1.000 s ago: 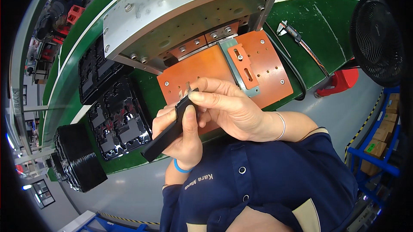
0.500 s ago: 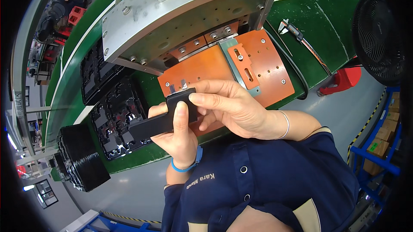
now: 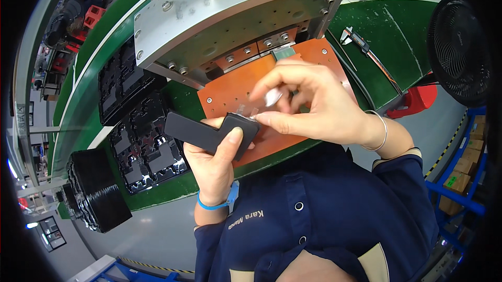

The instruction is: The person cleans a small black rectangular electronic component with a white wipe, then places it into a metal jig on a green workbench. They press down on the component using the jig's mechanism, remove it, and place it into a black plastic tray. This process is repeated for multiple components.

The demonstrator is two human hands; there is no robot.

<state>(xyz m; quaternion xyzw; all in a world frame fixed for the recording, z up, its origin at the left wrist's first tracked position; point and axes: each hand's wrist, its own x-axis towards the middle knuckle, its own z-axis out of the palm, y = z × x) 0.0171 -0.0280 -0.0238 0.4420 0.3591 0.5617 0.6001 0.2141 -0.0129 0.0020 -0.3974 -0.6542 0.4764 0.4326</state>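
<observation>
My left hand (image 3: 214, 172) is closed around a flat black L-shaped piece (image 3: 206, 134), its thumb pressed on the wide end. Small clear and silvery tabs (image 3: 248, 112) stick out from that end's far edge. My right hand (image 3: 319, 104) is just to the right, its thumb tip beside the tabs. Between its curled fingers is a small whitish piece (image 3: 272, 96), blurred by motion, so its kind does not show. Below both hands lies the orange plate (image 3: 230, 94) of the press fixture, partly covered by them.
A metal press frame (image 3: 246, 15) rises behind the orange plate. Black moulded trays (image 3: 144, 146) lie at left, near a black stack (image 3: 99, 190). A caliper (image 3: 368, 54) rests on the green table at right, near a black fan (image 3: 460, 47) and a red stool (image 3: 415, 100).
My right hand has drawn off the black piece, moving right and away, with a whitish bit now showing in its fingers. The black piece has turned, its long arm now pointing up and left.
</observation>
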